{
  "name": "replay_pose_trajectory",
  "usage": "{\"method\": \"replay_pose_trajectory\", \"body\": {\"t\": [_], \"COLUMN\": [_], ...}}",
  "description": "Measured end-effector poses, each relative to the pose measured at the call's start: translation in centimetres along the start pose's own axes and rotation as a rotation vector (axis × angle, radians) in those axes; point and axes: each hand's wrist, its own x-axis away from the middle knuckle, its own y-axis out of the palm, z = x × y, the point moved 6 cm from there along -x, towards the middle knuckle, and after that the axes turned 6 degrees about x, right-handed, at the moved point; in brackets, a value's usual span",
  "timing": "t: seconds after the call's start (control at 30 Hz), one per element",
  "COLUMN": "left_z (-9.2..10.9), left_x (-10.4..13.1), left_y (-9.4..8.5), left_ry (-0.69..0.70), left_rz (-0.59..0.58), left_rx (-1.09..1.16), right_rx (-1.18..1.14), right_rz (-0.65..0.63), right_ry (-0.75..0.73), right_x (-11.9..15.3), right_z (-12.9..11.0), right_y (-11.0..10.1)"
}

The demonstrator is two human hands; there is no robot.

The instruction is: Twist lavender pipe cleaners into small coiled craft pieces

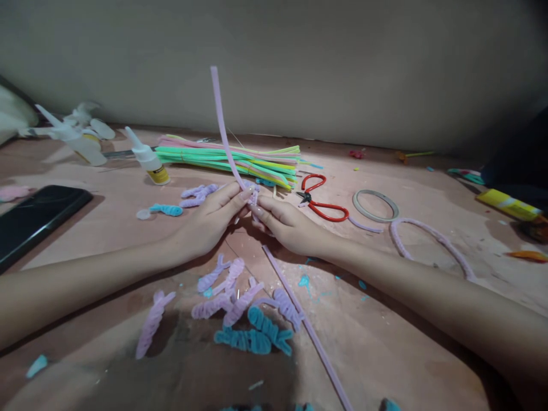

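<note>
Both of my hands meet above the middle of the table, closed around a lilac pipe cleaner [223,128]. Its long free end rises up and to the left, and a coiled bit shows between my fingertips. My left hand [216,220] pinches it between thumb and forefinger. Thumb and fingers of my right hand [286,222] press on the coiled part from the other side. Below my hands lie several coiled pipe-cleaner pieces, lilac and pink [208,306] and teal [244,339]. A straight lilac pipe cleaner [306,322] runs beside them toward the front edge.
Behind my hands is a bundle of pipe cleaners [197,157]. Red-handled scissors [327,211], a tape ring [396,211] and a bent lilac pipe cleaner [445,237] lie right. Left are a glue bottle [149,162], another bottle [81,145] and a black phone [38,220].
</note>
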Motion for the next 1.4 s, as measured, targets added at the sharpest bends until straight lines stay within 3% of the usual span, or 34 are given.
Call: {"method": "replay_pose_trajectory", "body": {"t": [0.2, 0.53, 1.03, 1.4], "left_z": [-0.5, -0.1, -0.8, -0.4], "left_x": [0.0, 0.2, 0.0, 0.0], "left_y": [0.4, 0.5, 0.6, 0.1], "left_ry": [-0.040, -0.028, -0.085, -0.127], "left_rz": [-0.037, -0.039, -0.080, 0.004], "left_rx": [0.192, 0.093, 0.299, 0.142], "right_rx": [-0.139, -0.006, -0.036, -0.395], "right_rz": [-0.027, 0.017, -0.022, -0.115], "right_ry": [-0.012, -0.035, -0.016, -0.019], "right_x": [0.0, 0.0, -0.1, 0.1], "right_z": [-0.5, -0.2, -0.3, -0.3], "right_y": [0.1, 0.0, 0.2, 1.0]}}
